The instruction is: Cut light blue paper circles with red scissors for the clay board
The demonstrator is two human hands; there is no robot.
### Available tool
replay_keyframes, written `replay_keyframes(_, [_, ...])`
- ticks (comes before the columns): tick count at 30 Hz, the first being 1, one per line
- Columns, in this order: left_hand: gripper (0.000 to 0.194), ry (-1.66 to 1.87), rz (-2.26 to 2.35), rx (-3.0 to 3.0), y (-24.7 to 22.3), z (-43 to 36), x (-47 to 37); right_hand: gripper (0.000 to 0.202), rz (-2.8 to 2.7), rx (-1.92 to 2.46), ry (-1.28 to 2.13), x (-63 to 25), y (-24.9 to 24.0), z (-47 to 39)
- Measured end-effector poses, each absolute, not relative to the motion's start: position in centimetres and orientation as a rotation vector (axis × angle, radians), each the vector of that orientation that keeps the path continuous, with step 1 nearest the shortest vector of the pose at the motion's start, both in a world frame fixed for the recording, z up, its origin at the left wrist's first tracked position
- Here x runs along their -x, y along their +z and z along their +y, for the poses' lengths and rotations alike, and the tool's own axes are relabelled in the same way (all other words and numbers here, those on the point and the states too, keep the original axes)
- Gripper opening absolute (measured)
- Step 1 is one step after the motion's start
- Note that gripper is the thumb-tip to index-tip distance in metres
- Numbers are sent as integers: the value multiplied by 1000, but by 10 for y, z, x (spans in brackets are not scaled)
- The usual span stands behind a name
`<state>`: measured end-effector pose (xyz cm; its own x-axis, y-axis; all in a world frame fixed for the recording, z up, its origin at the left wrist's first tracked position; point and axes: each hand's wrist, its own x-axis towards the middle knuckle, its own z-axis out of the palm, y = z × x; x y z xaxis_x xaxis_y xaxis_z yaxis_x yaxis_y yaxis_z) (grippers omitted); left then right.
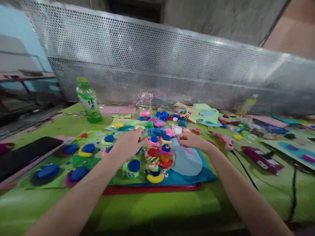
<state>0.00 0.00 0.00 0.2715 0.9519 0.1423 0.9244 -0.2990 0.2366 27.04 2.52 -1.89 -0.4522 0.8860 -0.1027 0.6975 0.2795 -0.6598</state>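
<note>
While I stand looking along the head view, two bare hands are over a bench (61, 126) full of bright bits. Make the bunch of clay critters (165, 149) the middle of a clock. At ten o'clock is the left hand (130, 141); its thumb and finger look a bit apart, but I can't tell if it holds anything. At two o'clock is the right hand (193, 140), its fingers together, seemingly pinched on a thin pink strip (188, 151) over pale blue paper (189, 164). Many critters look finished to me. That paper, at three o'clock, seems mostly bare. Loose blue caps (162, 115) lie at twelve o'clock.
</note>
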Motion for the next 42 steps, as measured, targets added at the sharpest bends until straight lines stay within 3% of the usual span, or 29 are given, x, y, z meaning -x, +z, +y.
replay_keyframes(7, [39, 412, 1752, -2528, -6, 2, 2, 13, -2259, 1446, 997, -265, -16, 21])
replay_keyframes(18, [30, 529, 1757, -2470, 3, -4, -1, 24, -2193, 1319, 1090, -257, -16, 15])
replay_keyframes(25, [33, 402, 1704, -2564, -4, 1, -1, 20, -2036, 1129, 1165, -257, -19, 19])
replay_keyframes(32, [36, 375, 1901, -2644, -8, 4, 1, 12, -1988, 1150, 1132, -247, -17, 13])
replay_keyframes(42, [35, 357, 1846, -2820, -16, 7, 1, 26, -2044, 1254, 963, -242, -15, 6])
